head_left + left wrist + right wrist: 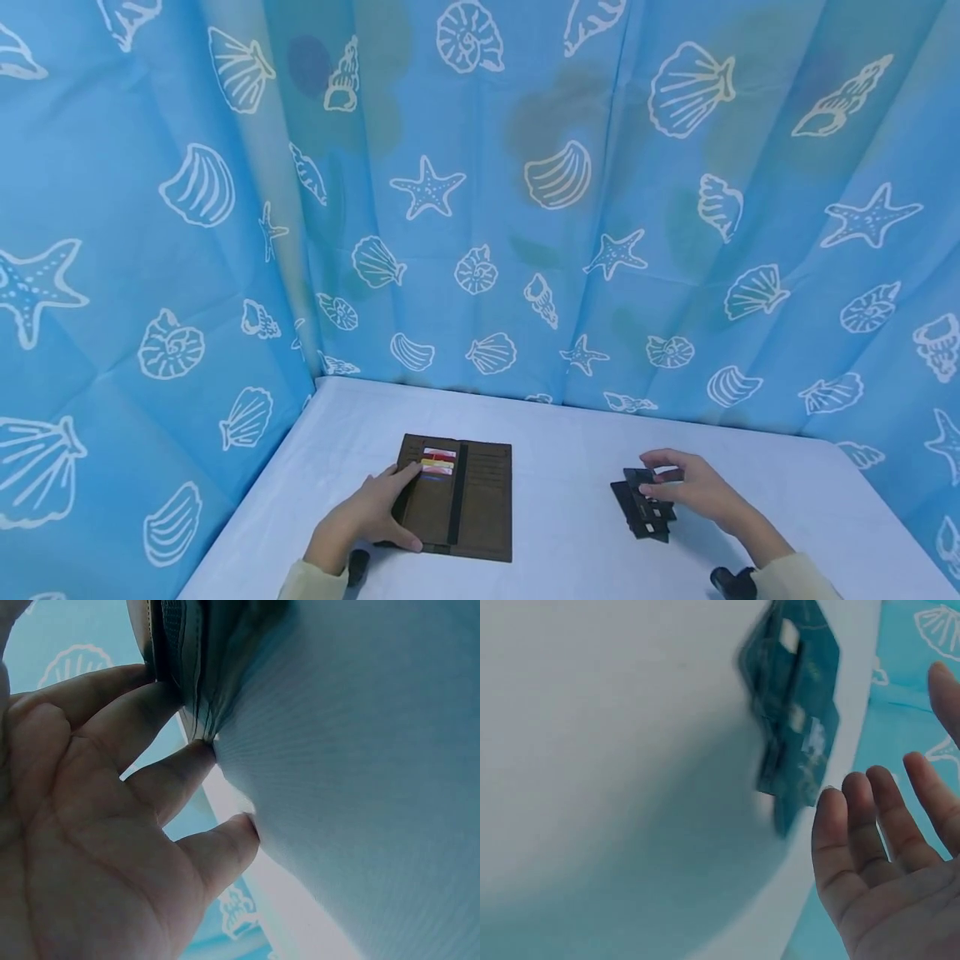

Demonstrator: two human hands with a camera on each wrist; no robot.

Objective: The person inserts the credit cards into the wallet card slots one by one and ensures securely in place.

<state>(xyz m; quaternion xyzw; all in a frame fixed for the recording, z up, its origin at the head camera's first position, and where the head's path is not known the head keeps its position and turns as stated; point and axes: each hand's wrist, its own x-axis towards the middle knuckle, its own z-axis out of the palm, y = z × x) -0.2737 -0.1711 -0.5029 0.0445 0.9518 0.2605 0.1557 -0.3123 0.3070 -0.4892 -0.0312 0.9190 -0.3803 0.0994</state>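
Observation:
An open brown long wallet (483,500) lies on the table, with several colourful cards (438,461) in its left-side slots and a dark strap down the middle. My left hand (372,507) rests along the wallet's left side, fingers spread, the thumb near its lower edge. In the left wrist view, the fingertips touch the wallet's edge (196,667). To the right, several black cards (630,506) lie overlapped in a loose pile. My right hand (693,483) is over the pile, fingers loosely bent. The right wrist view shows its fingers (831,825) apart from the blurred cards (795,712).
A white cloth (558,500) covers the table. Blue curtains (480,208) with white shell and starfish prints stand behind it and along the left side. Black wrist devices (733,582) sit beneath both wrists.

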